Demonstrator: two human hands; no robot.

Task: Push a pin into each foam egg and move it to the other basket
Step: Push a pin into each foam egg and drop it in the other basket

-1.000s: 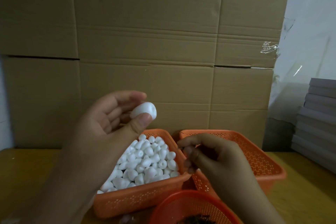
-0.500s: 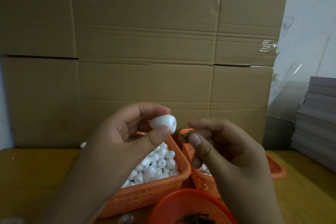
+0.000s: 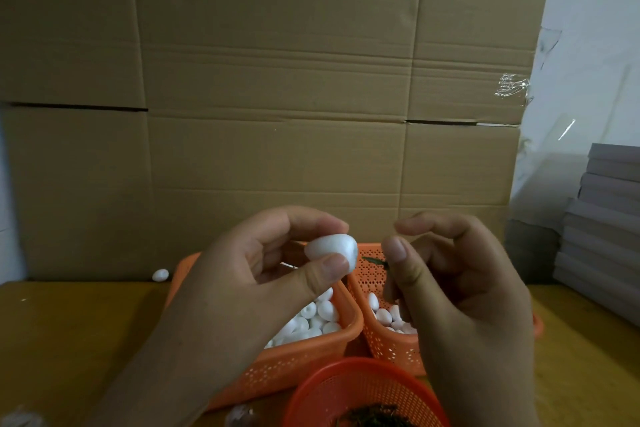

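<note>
My left hand (image 3: 263, 274) pinches a white foam egg (image 3: 330, 248) between thumb and fingers, raised over the left orange basket (image 3: 304, 360), which holds several white eggs. My right hand (image 3: 450, 291) is just to the right of the egg and pinches a thin dark green pin (image 3: 374, 261) whose tip points left at it, a small gap away. Behind my right hand stands the right orange basket (image 3: 388, 347) with a few eggs (image 3: 382, 315) inside.
A round red basket (image 3: 346, 392) with dark pins sits at the near edge. One loose egg (image 3: 160, 274) lies on the wooden table by the cardboard wall (image 3: 277, 114). Grey boards (image 3: 602, 229) are stacked at the right.
Both hands rose and came together. The left hand brought the egg to the right. My right hand lifted from the right basket and now shows the pin aimed at the egg.
</note>
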